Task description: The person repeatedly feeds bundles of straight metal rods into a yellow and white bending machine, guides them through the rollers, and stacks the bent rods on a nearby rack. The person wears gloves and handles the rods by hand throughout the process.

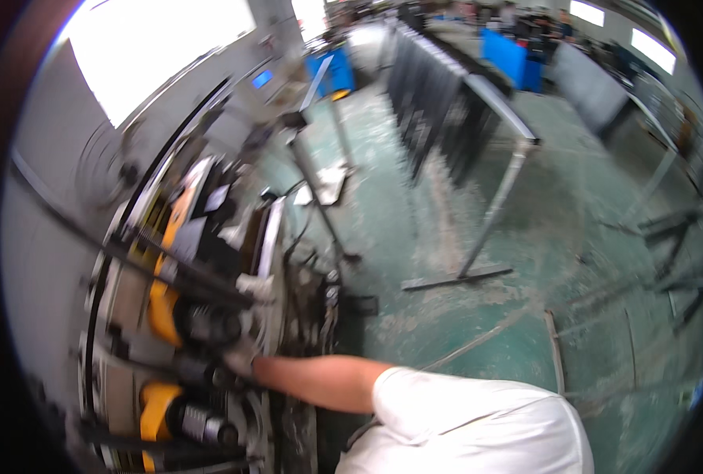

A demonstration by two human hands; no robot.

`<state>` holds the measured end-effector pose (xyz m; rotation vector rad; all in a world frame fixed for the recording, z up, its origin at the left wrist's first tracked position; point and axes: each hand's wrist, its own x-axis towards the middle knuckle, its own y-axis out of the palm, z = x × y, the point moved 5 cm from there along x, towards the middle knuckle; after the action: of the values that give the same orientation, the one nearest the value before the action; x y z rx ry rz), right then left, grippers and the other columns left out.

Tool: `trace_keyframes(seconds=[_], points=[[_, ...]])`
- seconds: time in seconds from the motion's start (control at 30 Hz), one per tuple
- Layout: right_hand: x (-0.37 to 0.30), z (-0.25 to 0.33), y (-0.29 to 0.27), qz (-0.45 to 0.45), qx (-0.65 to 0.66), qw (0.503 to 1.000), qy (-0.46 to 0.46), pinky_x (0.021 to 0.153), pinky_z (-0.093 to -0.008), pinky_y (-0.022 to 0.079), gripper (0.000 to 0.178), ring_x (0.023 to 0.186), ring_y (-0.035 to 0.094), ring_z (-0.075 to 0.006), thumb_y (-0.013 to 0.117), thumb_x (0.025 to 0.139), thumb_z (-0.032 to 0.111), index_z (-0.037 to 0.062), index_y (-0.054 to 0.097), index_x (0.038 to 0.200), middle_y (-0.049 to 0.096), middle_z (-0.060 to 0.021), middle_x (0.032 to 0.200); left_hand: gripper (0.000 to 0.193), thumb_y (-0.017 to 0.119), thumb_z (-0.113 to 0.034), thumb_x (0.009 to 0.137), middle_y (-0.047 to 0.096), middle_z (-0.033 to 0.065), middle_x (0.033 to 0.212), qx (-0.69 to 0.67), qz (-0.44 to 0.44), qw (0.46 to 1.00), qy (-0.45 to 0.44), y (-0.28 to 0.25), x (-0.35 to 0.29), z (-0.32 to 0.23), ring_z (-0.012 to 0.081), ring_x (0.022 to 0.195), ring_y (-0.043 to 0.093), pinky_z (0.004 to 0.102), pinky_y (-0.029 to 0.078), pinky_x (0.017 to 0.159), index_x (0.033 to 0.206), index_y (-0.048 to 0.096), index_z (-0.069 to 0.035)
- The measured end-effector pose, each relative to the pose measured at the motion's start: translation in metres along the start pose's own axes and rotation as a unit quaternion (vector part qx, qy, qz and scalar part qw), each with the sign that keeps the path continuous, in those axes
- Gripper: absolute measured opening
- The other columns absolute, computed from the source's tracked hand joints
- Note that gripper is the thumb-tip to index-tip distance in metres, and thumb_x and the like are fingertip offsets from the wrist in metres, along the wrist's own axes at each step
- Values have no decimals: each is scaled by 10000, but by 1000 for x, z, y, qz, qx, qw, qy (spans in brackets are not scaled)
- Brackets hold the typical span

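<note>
My right arm stretches leftward from a white short sleeve, and my right hand (241,360) is in among the parts of a machine bench. Motion blur and dark parts hide its fingers, so I cannot make out whether it holds anything. Close above the hand is a yellow-and-black motor-like unit (205,322). A second such unit (201,423) sits below it, nearer me. A dark bar (170,276) slants across the machine just above the hand. My left hand is out of the picture.
Long dark panels (438,95) hang in a row from a metal rack (489,209) standing on the green floor (414,324). Blue boards (505,59) stand farther back. Metal frames (675,229) are at the right. A wall fan (122,167) is behind the machine.
</note>
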<state>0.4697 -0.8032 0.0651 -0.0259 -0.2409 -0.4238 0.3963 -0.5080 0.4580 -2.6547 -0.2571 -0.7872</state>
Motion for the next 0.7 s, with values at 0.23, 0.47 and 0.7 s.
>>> trace_keyframes(seconds=[0.23, 0.47, 0.7], points=[[-6, 4, 0, 53, 258, 947, 186, 986, -418, 596, 429, 1162, 733, -255, 694, 1033, 266, 23, 705, 1387, 759, -173, 1252, 590, 497, -564, 1106, 800, 131, 1232, 342, 19, 929, 140, -33, 16, -8, 263, 1123, 776, 470, 540, 1143, 1355, 755, -95], [-15, 35, -2, 54, 288, 941, 172, 910, -418, 623, 455, 1080, 747, -249, 796, 978, 212, 39, 707, 1389, 748, -142, 1237, 535, 509, -539, 1159, 820, 117, 1263, 467, -4, 849, 247, -46, 22, -11, 240, 1182, 795, 422, 549, 1202, 1373, 774, -127], [-7, 0, 5, 74, 308, 932, 177, 920, -422, 597, 448, 1112, 719, -245, 752, 1010, 259, 45, 696, 1400, 732, -121, 1295, 451, 615, -427, 1133, 840, 103, 1036, 450, -4, 874, 186, -25, 4, -18, 188, 1011, 812, 361, 599, 972, 1314, 808, -62]])
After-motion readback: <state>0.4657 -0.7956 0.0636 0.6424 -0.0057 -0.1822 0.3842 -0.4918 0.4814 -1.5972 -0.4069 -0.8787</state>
